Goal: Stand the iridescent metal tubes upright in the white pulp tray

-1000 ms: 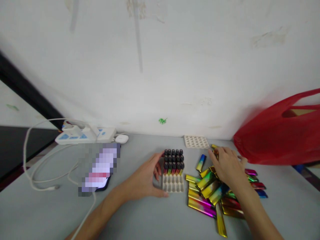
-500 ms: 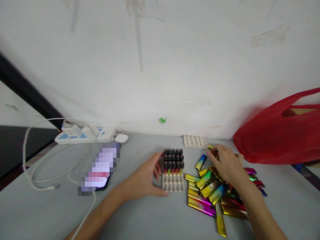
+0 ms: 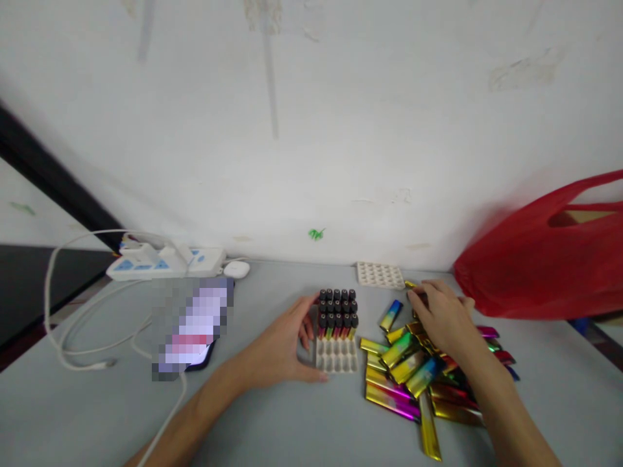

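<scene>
Cream tray [image 3: 337,357], left edge held in the wide-spread left grip [image 3: 280,350] — right grip's [image 3: 444,318] hold unclear.

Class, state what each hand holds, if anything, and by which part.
The left hand appears to hold the white tray by its left side. Whether the right hand, over the shiny pile, grips anything cannot be told.

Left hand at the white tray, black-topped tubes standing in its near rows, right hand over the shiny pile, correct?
Not quite: in the head view, the black-topped tubes stand in the far rows of the white tray. The left hand and right hand are as stated.
</scene>
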`<action>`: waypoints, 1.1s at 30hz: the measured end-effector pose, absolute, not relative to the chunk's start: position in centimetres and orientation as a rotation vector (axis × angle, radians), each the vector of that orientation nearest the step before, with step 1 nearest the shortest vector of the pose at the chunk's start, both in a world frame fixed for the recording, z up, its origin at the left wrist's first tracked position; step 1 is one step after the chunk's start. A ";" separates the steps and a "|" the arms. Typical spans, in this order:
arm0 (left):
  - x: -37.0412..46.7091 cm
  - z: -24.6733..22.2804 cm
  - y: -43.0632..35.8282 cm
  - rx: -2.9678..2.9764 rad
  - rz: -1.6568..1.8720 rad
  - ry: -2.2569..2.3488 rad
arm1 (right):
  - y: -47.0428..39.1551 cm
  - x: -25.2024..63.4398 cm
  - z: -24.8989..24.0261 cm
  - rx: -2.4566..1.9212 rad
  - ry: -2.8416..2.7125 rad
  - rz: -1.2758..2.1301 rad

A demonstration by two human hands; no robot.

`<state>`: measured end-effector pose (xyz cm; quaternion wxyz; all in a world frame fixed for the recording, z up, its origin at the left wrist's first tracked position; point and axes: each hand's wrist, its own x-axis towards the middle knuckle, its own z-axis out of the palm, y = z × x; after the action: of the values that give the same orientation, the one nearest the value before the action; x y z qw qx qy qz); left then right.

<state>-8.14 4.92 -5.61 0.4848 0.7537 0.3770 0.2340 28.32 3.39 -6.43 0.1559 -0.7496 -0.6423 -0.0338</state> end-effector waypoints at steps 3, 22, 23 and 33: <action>-8.1 -5.6 4.9 1.834 0.562 0.917 | 3.3 28.2 -6.4 -2.143 -1.839 -0.109; -8.1 -5.7 5.0 1.837 0.551 0.927 | 2.9 24.2 -4.9 -1.662 -2.018 0.210; -8.1 -5.7 5.0 1.838 0.551 0.930 | 2.8 24.0 -5.0 -1.662 -2.028 0.224; -8.1 -5.9 5.1 1.878 0.566 0.902 | 2.5 22.9 -3.8 -1.516 -1.864 0.155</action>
<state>-8.14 5.06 -5.90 0.4717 0.7670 0.3684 0.2311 22.86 2.51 -3.84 0.3589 -0.5877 -0.7226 0.0603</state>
